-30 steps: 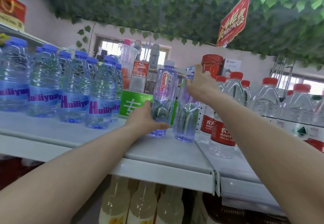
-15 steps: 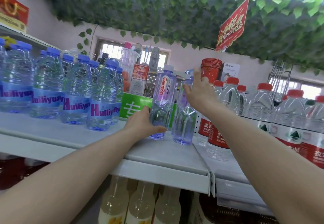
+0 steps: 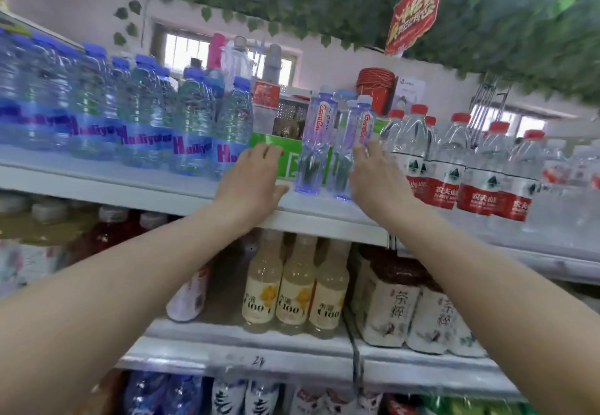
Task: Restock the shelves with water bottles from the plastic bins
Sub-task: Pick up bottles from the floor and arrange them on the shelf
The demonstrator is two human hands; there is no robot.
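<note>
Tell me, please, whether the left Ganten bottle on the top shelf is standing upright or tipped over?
Upright. The left Ganten bottle stands on its base on the top shelf, cap uppermost, beside the left hand.

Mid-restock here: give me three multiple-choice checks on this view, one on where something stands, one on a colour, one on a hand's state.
1. The Ganten bottles stand:
A. between the Huiliyuan bottles and the red-capped bottles
B. on the lower shelf
C. on the floor

2. The Huiliyuan bottles have caps of which colour?
A. red
B. blue
C. white

3. The left hand is:
A. gripping a bottle
B. holding a cap
C. open, holding nothing

Answers: 1 A, they stand on the top shelf with the red-capped bottles to their right. 2 B, every cap in that group is blue. 3 C, its fingers lie straight beside the bottles.
</note>
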